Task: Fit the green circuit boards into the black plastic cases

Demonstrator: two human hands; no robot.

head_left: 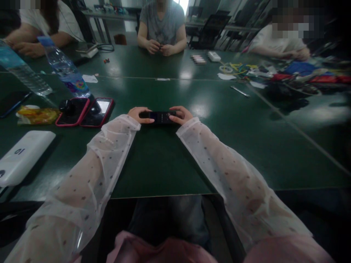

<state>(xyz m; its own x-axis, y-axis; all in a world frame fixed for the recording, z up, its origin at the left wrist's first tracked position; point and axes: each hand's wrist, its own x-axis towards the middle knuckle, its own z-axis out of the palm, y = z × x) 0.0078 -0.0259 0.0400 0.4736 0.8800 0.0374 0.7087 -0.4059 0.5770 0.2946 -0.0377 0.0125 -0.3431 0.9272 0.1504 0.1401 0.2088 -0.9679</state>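
Observation:
A small black device [161, 117] with a dark screen on its left part and buttons on its right lies sideways at the middle of the green table [161, 160]. My left hand [139, 114] grips its left end, thumb on the front. At the other end, my right hand [182, 115] holds it between thumb and fingers, the thumb over the buttons. Sheer white sleeves with small stars cover both my forearms.
To the left are two red-edged phones [97, 112], a yellow packet [38, 115], a white power bank [26, 157] and bottles [65, 69]. Cables and tools [301, 73] lie at the right. Across the table sits a person [161, 27]; others sit at both sides.

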